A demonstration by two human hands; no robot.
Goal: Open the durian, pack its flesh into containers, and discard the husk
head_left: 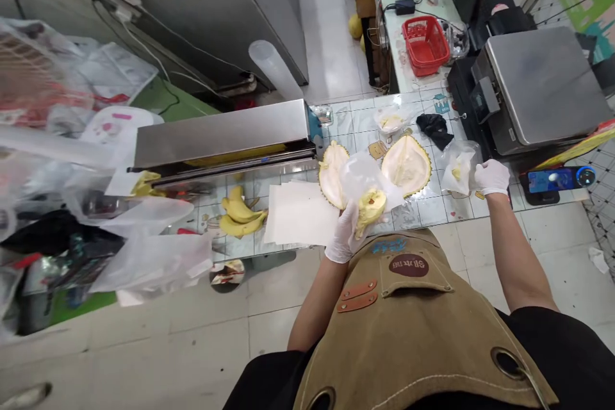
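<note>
My left hand (342, 240), in a white glove, is closed around a piece of yellow durian flesh (371, 208) above the counter's front edge. A clear plastic sheet (360, 170) lies just behind the flesh. Two opened durian husk pieces, one left (332, 173) and one right (407, 168), rest with their pale insides up. My right hand (492, 177), also gloved, is closed at the right side of a clear plastic bag (459, 170) holding a little pale yellow stuff. Its fingertips are turned out of sight, and it seems to grip the bag's edge.
White paper sheets (300, 213) and bananas (240, 213) lie left of my left hand. A long metal wrapping machine (221, 138) stands behind them. Farther back are a clear tub (391, 120) and a black bag (435, 128). A scale (542, 86) and phone (550, 180) stand right.
</note>
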